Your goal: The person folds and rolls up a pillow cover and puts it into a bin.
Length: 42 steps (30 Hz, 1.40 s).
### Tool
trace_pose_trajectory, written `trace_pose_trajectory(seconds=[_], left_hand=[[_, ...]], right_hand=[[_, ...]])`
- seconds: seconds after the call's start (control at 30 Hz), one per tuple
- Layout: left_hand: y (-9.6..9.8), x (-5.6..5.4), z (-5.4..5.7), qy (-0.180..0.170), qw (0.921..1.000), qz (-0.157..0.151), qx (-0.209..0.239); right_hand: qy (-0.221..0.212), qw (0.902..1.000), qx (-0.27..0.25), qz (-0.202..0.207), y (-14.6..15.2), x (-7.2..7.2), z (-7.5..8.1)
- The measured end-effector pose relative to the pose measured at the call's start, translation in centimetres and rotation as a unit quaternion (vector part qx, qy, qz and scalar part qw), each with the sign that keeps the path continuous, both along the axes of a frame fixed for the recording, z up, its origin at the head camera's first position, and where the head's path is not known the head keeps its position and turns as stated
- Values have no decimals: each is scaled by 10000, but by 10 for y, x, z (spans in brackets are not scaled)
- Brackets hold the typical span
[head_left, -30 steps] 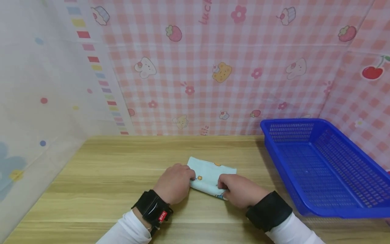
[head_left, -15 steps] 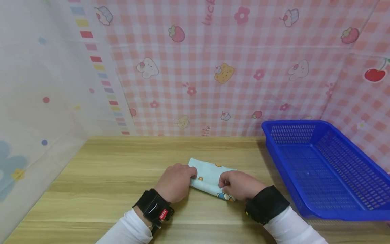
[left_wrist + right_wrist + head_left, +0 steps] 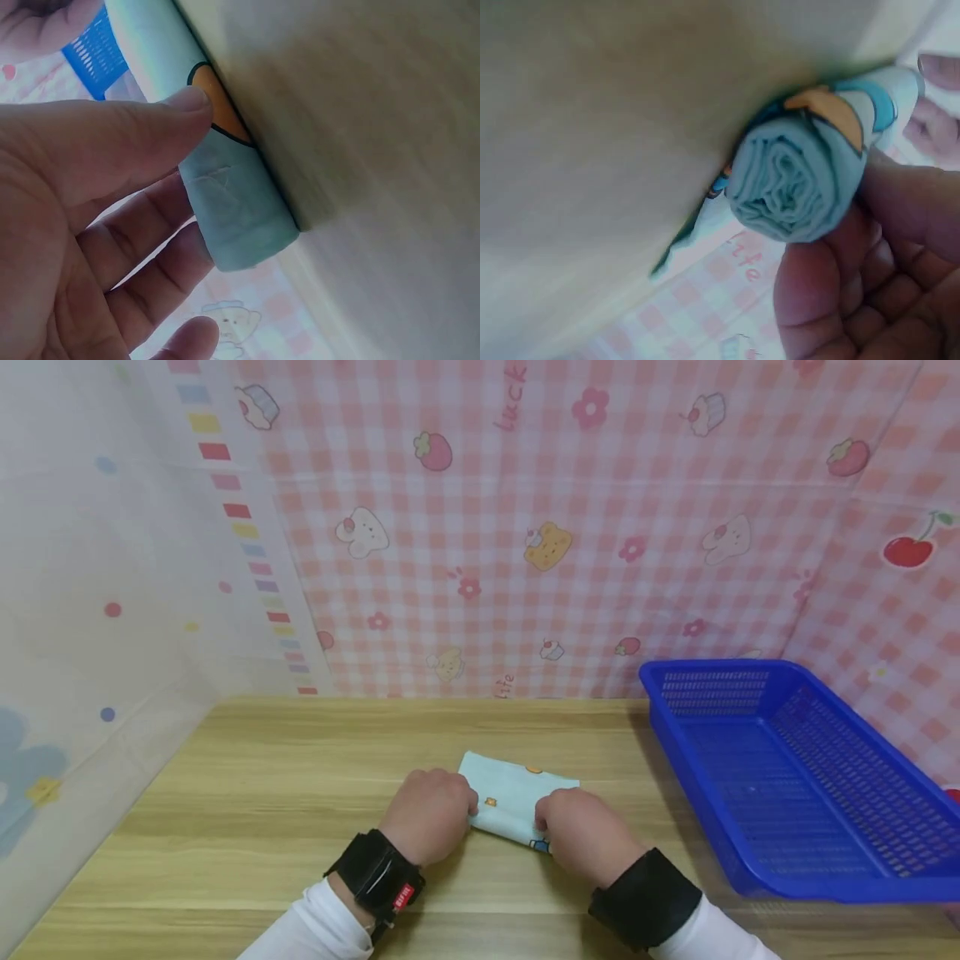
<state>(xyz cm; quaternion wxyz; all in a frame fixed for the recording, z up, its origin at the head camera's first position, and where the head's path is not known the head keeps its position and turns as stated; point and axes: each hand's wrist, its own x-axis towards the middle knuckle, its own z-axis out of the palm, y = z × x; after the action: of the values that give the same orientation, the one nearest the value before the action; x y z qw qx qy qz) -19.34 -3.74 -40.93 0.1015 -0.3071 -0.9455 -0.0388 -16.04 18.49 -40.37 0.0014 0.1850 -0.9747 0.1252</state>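
A pale aqua cloth (image 3: 504, 783) with small orange and blue prints lies on the table, its near edge rolled up and its far part flat. At the roll's left end my left hand (image 3: 429, 814) pinches it, thumb on the near side and fingers on the far side. My right hand (image 3: 588, 831) grips the other end, its fingers curled over the roll and hiding that corner. In the right wrist view the roll's spiral end (image 3: 791, 184) faces out between table and fingers. The left wrist view shows the roll's other end (image 3: 244, 240) beside the left fingers.
A blue mesh-sided basket (image 3: 720, 810) stands to the right of the cloth. The wood-grain table (image 3: 315, 760) ends at a pink checked backdrop (image 3: 480, 568). A white sheet (image 3: 135, 610) hangs on the left.
The right hand, whose fingers and thumb showed apart at the roll half a second ago, has come slightly nearer and curls over it. The left hand keeps its place on the cloth.
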Motion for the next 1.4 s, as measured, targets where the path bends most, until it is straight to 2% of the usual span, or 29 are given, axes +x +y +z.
trace_pose_trajectory(seconds=[0.17, 0.4, 0.53, 0.63, 0.77, 0.9, 1.03, 1.1, 1.27, 1.4], left_hand=[[2, 1, -2, 308, 9988, -43, -385], [4, -2, -4, 389, 9982, -118, -438], [4, -4, -4, 367, 9983, -160, -416], [3, -6, -5, 321, 9988, -176, -340], [1, -10, -5, -19, 9999, -147, -42], [-2, -14, -5, -602, 9978, -71, 254], [-6, -18, -6, -1124, 9926, -29, 453], [-8, -21, -6, -1350, 9893, -15, 557], [-11, -27, -5, -1810, 9807, -6, 742], [-12, -29, -4, -2009, 9759, 37, 855]], right_hand=[[420, 9983, 355, 196, -2, 13, -3], [702, 9934, 638, 639, 1, 14, -3], [704, 9929, 712, 645, 1, 14, -5], [534, 9949, 675, 523, 1, 11, -6], [28, 9986, 385, 354, 4, 1, -4], [-476, 9982, -71, 369, 10, -10, 0], [-682, 9956, -266, 579, 18, -19, 2], [-806, 9947, -303, 561, 20, -24, 1], [-1277, 9907, -424, 178, 22, -33, 0], [-1439, 9886, -434, 4, 21, -36, 2]])
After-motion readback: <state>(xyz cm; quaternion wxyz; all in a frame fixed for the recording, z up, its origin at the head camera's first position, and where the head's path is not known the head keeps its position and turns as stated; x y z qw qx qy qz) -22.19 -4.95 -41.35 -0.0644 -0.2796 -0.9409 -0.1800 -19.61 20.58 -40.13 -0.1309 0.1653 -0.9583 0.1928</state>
